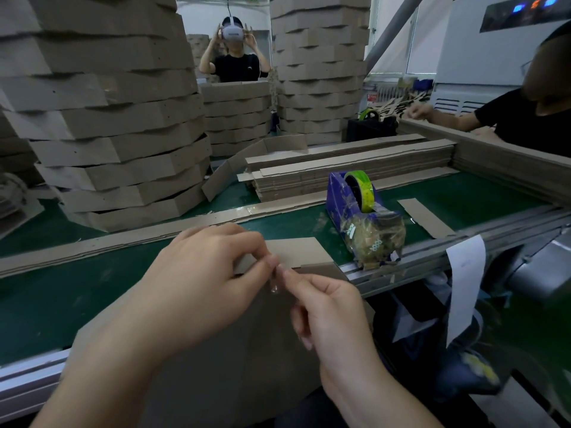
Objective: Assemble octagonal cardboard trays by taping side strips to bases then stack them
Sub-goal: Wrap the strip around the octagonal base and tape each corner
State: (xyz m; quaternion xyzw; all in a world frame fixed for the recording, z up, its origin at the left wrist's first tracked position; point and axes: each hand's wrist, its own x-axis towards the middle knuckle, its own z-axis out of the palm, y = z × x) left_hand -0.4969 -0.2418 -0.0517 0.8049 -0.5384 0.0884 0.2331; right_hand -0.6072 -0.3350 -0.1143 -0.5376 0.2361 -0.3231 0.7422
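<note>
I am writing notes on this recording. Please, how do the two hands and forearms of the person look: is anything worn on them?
The left hand and the right hand are bare: no gloves, rings, watch or bands are visible. Both forearms are uncovered to the frame edge, with no sleeve showing. The fingernails are short and plain.

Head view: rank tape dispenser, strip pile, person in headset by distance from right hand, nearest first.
From the right hand:
1. Tape dispenser, just beyond it, to the right on the table edge.
2. Strip pile, behind the dispenser, mid-table.
3. Person in headset, far back between the tray stacks.
</note>
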